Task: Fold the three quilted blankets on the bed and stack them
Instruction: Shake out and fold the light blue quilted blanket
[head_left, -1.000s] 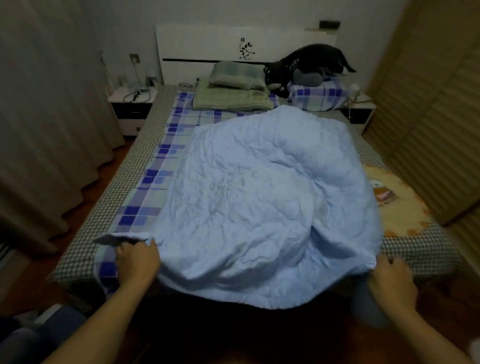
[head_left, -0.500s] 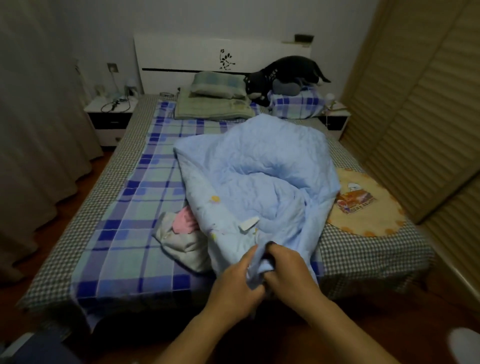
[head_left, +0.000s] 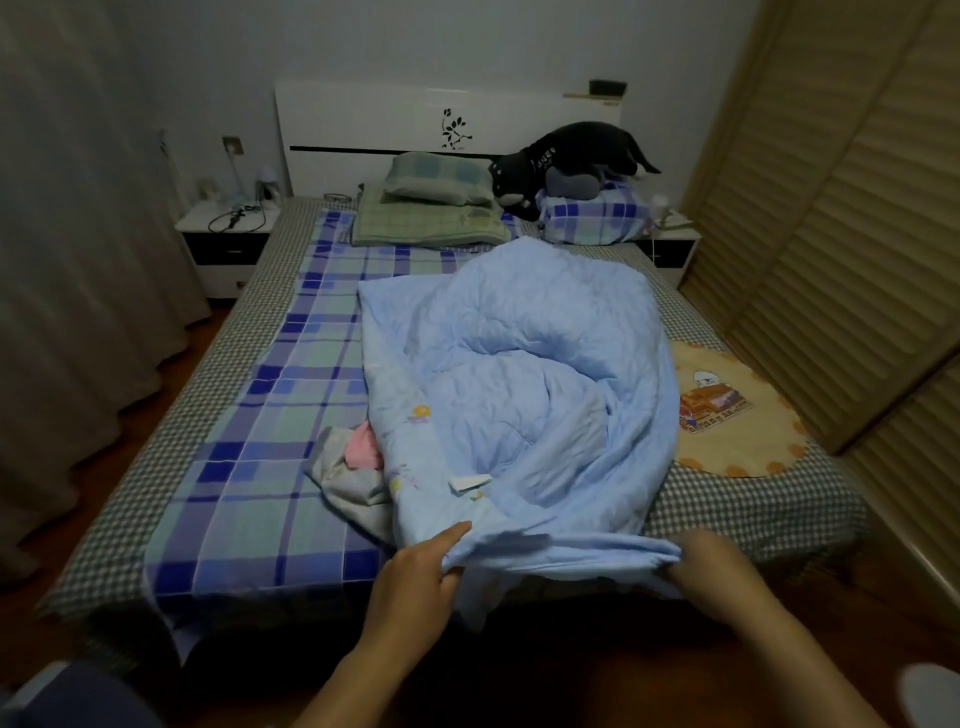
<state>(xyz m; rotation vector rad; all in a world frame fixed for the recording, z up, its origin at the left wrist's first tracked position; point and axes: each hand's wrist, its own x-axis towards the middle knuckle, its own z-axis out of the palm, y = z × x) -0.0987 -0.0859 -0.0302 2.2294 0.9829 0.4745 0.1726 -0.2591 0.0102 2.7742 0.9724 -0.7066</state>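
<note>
At bed foot: blue quilt (head_left: 519, 374), once folded lengthwise, near edge pinched by left hand (head_left: 415, 577) and right hand (head_left: 719, 577); green blanket (head_left: 431, 226) already folded by pillows; crumpled third (head_left: 348, 478) untouched; stacking outstanding

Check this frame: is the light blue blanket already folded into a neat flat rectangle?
No, the light blue blanket lies rumpled and curled on the bed, with the left hand and right hand gripping its near edge.

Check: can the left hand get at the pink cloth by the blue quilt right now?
Probably not yet: the left hand grips the blue quilt edge, and that quilt partly covers the pink cloth.
</note>
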